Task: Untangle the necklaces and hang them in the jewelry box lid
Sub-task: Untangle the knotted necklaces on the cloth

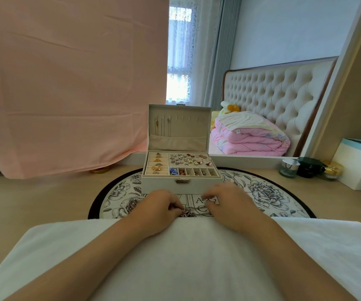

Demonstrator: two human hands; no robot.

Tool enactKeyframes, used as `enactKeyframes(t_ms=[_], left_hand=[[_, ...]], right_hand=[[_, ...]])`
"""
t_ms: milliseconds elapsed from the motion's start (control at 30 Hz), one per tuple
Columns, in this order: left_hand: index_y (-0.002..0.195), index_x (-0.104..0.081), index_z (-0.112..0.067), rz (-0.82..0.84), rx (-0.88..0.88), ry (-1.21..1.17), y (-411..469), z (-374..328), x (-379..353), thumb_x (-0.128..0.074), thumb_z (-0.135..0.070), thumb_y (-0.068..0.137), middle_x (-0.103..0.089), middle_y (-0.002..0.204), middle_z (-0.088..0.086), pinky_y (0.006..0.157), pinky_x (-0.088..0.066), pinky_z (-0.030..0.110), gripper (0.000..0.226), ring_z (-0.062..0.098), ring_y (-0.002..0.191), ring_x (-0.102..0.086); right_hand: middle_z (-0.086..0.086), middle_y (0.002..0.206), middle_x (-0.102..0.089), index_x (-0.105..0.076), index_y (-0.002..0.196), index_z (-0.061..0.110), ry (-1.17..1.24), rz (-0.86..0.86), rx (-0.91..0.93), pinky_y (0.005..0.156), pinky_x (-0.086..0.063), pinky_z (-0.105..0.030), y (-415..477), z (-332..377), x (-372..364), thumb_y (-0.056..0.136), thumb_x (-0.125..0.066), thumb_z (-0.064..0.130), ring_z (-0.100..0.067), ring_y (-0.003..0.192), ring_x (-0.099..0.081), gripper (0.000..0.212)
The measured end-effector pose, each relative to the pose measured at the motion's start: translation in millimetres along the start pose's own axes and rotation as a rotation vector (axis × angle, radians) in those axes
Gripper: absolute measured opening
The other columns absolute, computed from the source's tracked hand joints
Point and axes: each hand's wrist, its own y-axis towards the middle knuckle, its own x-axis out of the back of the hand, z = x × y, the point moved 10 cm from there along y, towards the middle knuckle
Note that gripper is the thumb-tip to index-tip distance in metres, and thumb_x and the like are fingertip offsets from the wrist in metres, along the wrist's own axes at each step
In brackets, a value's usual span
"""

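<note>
My left hand [160, 205] and right hand [227, 203] each pinched the tangled necklaces [187, 211], which lay on the round floral mat [273, 192] at the white towel's [175, 253] edge, just before the jewelry box [164, 183] with its lid [178, 140] upright. The mat sat on a pale wooden table [23, 203], with a pink cloth [66, 83] hanging behind at left and a mirror [262, 29] showing a bed.

Curled fingers [175, 208] hide part of the tangled necklaces [187, 212].

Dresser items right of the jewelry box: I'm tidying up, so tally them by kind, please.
Jars: 3 (silver-lidded jar, dark jar, gold-lidded jar)
Carton: 1 (white and blue carton)
Total: 4
</note>
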Motion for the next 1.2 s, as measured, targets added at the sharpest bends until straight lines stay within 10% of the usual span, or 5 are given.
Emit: enactKeyframes(t_ms=[233,400,500,733,1200], left_hand=[[0.085,-0.067,-0.027,-0.112,0.072,-0.203,1,8,13,-0.056,-0.029,0.102,-0.065,0.078,-0.012,0.064,-0.040,0.016,0.020,-0.005,0.071,-0.056],[0.099,-0.064,-0.007,-0.032,0.407,-1.225,-7,13,-8,-0.049,-0.019,0.105,-0.052,0.065,0.005,0.061,-0.060,0.031,0.020,0.011,0.050,-0.050],[0.112,-0.060,-0.006,0.066,0.428,-1.360,-12,4,-5,-0.051,-0.022,0.104,-0.043,0.064,0.002,0.051,-0.051,0.025,0.020,0.011,0.049,-0.040],[0.101,-0.074,-0.018,0.434,0.301,-0.666,-47,3,-2,-0.073,-0.031,0.091,-0.056,0.078,0.004,0.063,-0.051,0.027,0.017,0.016,0.066,-0.050],[0.109,-0.070,-0.038,0.266,0.084,0.186,-63,-20,39,-0.062,-0.048,0.094,-0.060,0.098,-0.017,0.077,-0.046,0.026,0.019,0.003,0.087,-0.056]], right_hand=[[0.008,0.094,-0.064,-0.069,0.088,0.032,0.357,0.133,0.071,0.084,-0.048,-0.031,5,24,-33,0.089,-0.071,0.033,-0.009,0.089,-0.057,0.003],[0.004,0.063,-0.060,-0.060,0.091,0.016,0.996,0.157,-0.041,0.066,-0.049,-0.038,2,24,-25,0.101,-0.056,0.011,-0.014,0.057,-0.053,0.012],[0.006,0.055,-0.042,-0.060,0.084,0.013,1.066,0.137,-0.049,0.050,-0.034,-0.029,-1,21,-6,0.098,-0.058,0.007,-0.013,0.047,-0.033,0.015],[0.006,0.050,-0.042,-0.068,0.080,0.012,0.766,0.359,-0.094,0.045,-0.026,-0.022,-21,15,-4,0.091,-0.071,0.020,-0.010,0.043,-0.033,0.013],[0.015,0.079,-0.074,-0.079,0.081,0.033,0.364,0.328,-0.057,0.073,-0.055,-0.025,-59,40,-7,0.086,-0.073,0.038,-0.002,0.078,-0.066,0.010]])
